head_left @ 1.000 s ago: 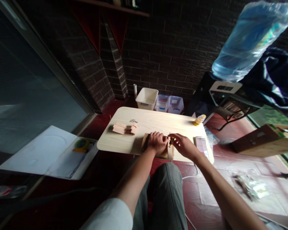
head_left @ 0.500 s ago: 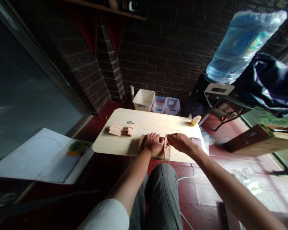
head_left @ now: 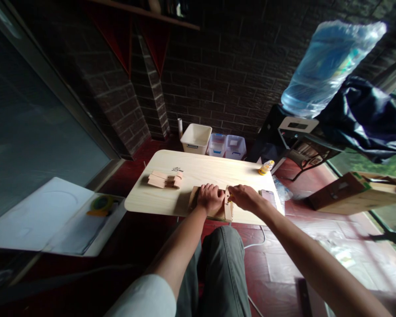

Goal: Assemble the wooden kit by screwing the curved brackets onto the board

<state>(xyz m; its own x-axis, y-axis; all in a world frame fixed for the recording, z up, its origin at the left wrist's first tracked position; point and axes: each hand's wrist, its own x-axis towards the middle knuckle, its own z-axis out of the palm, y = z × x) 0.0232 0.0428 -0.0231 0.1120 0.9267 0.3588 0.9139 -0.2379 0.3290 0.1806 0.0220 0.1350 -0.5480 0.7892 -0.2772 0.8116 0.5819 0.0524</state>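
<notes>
A brown wooden board (head_left: pixel 193 199) lies at the near edge of the table, with a lighter wooden strip (head_left: pixel 229 212) across its right end. My left hand (head_left: pixel 211 197) rests over the board, fingers curled on top and holding it down. At the strip, my right hand (head_left: pixel 246 196) is closed around a small yellow-and-black tool (head_left: pixel 230 197), mostly hidden by the fingers; its kind cannot be made out. Small dark spots show on the strip beside the tool. Farther left lie several light wooden pieces (head_left: pixel 160 179) and a few dark screw-like bits (head_left: pixel 177 169).
The pale table (head_left: pixel 214 169) also bears a yellow-capped clear bottle (head_left: pixel 266 167) and a phone (head_left: pixel 268 196) on the right. Plastic bins (head_left: pixel 196 137) stand behind it. A white case (head_left: pixel 86 229) with a yellow tape measure (head_left: pixel 100 205) is at left, a cardboard box (head_left: pixel 346 192) at right.
The view has shifted slightly. My right hand has turned a little with the tool at the strip; my left hand stays on the board.
</notes>
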